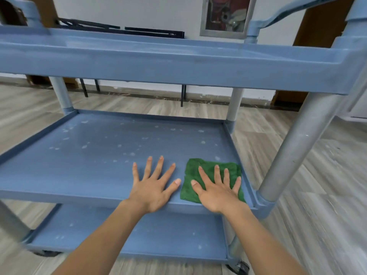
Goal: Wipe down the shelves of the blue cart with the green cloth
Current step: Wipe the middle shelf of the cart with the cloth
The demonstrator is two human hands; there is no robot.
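Note:
The blue cart has three shelves. Its middle shelf [89, 155] is speckled with pale spots. A folded green cloth [193, 171] lies at that shelf's front right corner. My right hand [217, 187] presses flat on the cloth with fingers spread. Just left of the cloth, my left hand [154, 185] rests flat on the bare shelf, fingers spread, holding nothing. The top shelf [178, 62] crosses the view above, and the bottom shelf [168, 235] shows below my forearms, also spotted.
Grey posts [297, 147] stand at the cart's corners, the near right one close to my right hand. A caster [239, 267] shows at the bottom right. Wood-look floor surrounds the cart. A white wall, a framed picture [226, 14] and black table legs lie behind.

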